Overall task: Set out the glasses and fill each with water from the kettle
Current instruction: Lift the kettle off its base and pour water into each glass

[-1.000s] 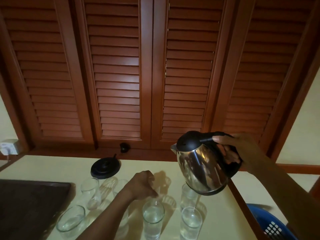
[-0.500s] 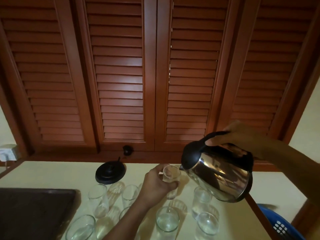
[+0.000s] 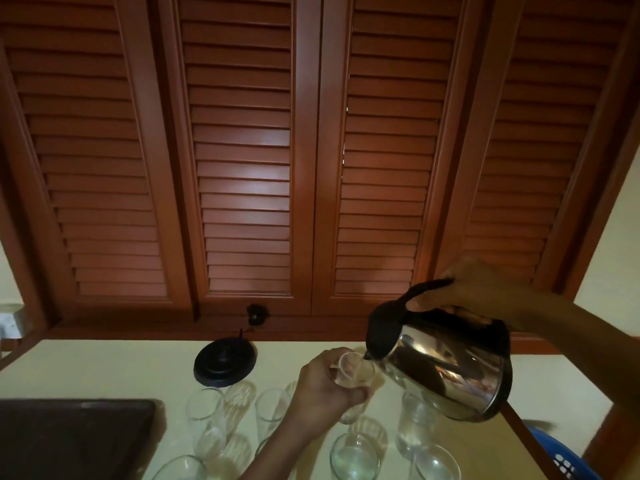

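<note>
**Head view.** Brown louvred wooden shutters (image 3: 242,168) fill the background above a pale yellow tabletop (image 3: 104,368). A round black kettle base (image 3: 225,362) sits at the rear of the tabletop and a dark rectangular tray (image 3: 69,438) at its left. A blue perforated plastic basket (image 3: 561,462) lies beyond the right edge, lower down. The left forearm crosses the group of glasses and hides part of it.

**Left hand** (image 3: 322,391): the fingers are curled round a clear drinking glass (image 3: 356,368), which is raised above the tabletop and tilted toward the kettle.

**Right hand** (image 3: 485,289): it is clasped round the black handle of a polished stainless-steel kettle (image 3: 450,372). The kettle is held in the air and tipped leftward, with its spout at the rim of the held glass. Whether water is running cannot be told.

**Count:** one kettle, one base, one tray and one basket. One glass is in hand, and six standing glasses (image 3: 204,420) are visible on the tabletop, three to the left of the forearm and three to the right, below the kettle.
</note>
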